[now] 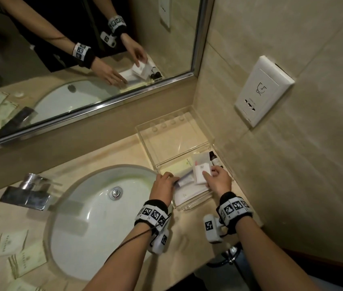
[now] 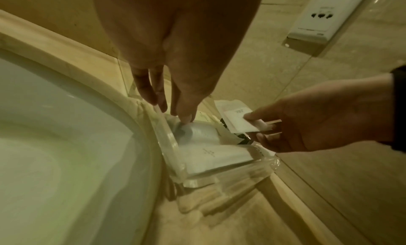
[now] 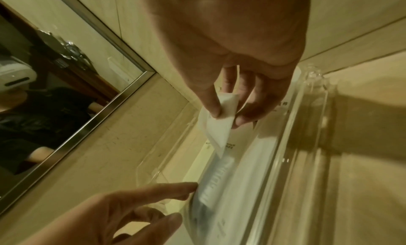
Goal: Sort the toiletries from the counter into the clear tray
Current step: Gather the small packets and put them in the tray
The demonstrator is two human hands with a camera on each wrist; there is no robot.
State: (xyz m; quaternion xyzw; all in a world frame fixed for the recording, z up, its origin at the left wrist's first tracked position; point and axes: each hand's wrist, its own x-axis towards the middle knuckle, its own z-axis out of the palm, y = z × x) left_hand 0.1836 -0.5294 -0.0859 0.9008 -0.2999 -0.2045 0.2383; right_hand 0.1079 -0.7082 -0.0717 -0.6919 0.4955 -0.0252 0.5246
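Observation:
The clear tray [image 1: 189, 204] sits in the counter's corner, right of the sink. Inside it lie a flat white packet [image 1: 187, 194], a small white tube [image 1: 184, 179] and small dark bottles [image 1: 213, 158]. My right hand [image 1: 209, 173] pinches a small white sachet [image 1: 202, 173] between thumb and fingers just above the tray's contents; the same sachet [image 3: 222, 116] shows in the right wrist view. My left hand [image 1: 171, 179] reaches over the tray's left wall. Its straight fingers [image 2: 184, 113] touch the tube [image 2: 199, 132].
Several pale green packets [image 1: 8, 242] lie on the counter left of the white basin [image 1: 103, 217]. A chrome faucet [image 1: 27, 192] stands behind the basin. A wall socket [image 1: 263, 91] and a mirror [image 1: 82, 59] close in the corner.

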